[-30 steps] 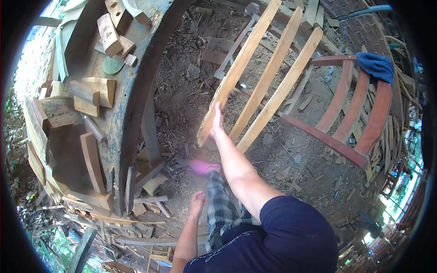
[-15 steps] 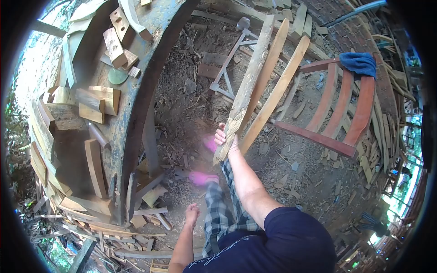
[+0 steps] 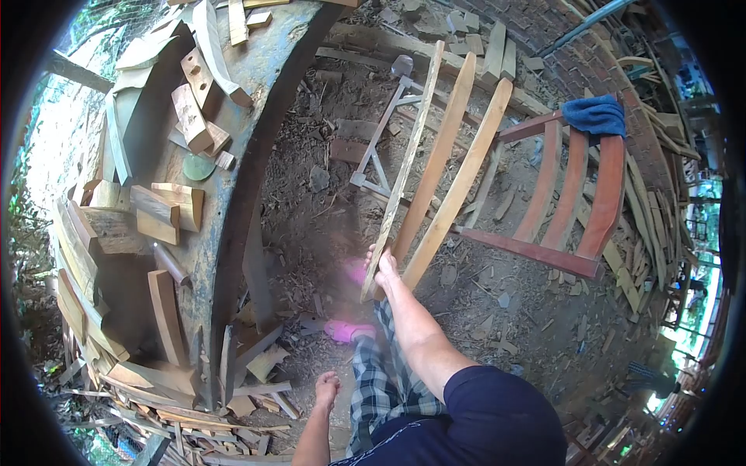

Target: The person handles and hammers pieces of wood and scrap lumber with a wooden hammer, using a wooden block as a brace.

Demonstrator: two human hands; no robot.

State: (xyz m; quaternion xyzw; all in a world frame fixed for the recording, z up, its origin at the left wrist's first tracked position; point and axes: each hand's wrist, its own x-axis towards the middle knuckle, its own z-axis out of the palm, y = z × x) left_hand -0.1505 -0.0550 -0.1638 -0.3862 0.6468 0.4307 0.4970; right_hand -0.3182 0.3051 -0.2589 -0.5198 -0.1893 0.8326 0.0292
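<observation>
My right hand (image 3: 382,266) grips a long wooden plank (image 3: 405,165) near its lower end. The plank slants up and away, its narrow, rough edge turned towards me. Two smoother, lightly curved wooden slats (image 3: 437,159) stand close on its right; the lower end of the nearer one is partly hidden behind my hand and forearm. Low on the left, my left hand (image 3: 328,388) hangs with its fingers curled in, and nothing shows in it.
A worn workbench (image 3: 268,78) on the left carries wood blocks (image 3: 192,118) and offcuts. On the right, a reddish slatted wooden frame (image 3: 528,251) has a blue cloth (image 3: 594,116) over its corner. Wood scraps litter the dirt floor (image 3: 474,311); a brick wall (image 3: 575,66) stands behind.
The plank in my right hand has turned from its broad, rough face to its narrow edge. The right hand sits slightly lower in view. My left hand stays curled, and the view has shifted a little.
</observation>
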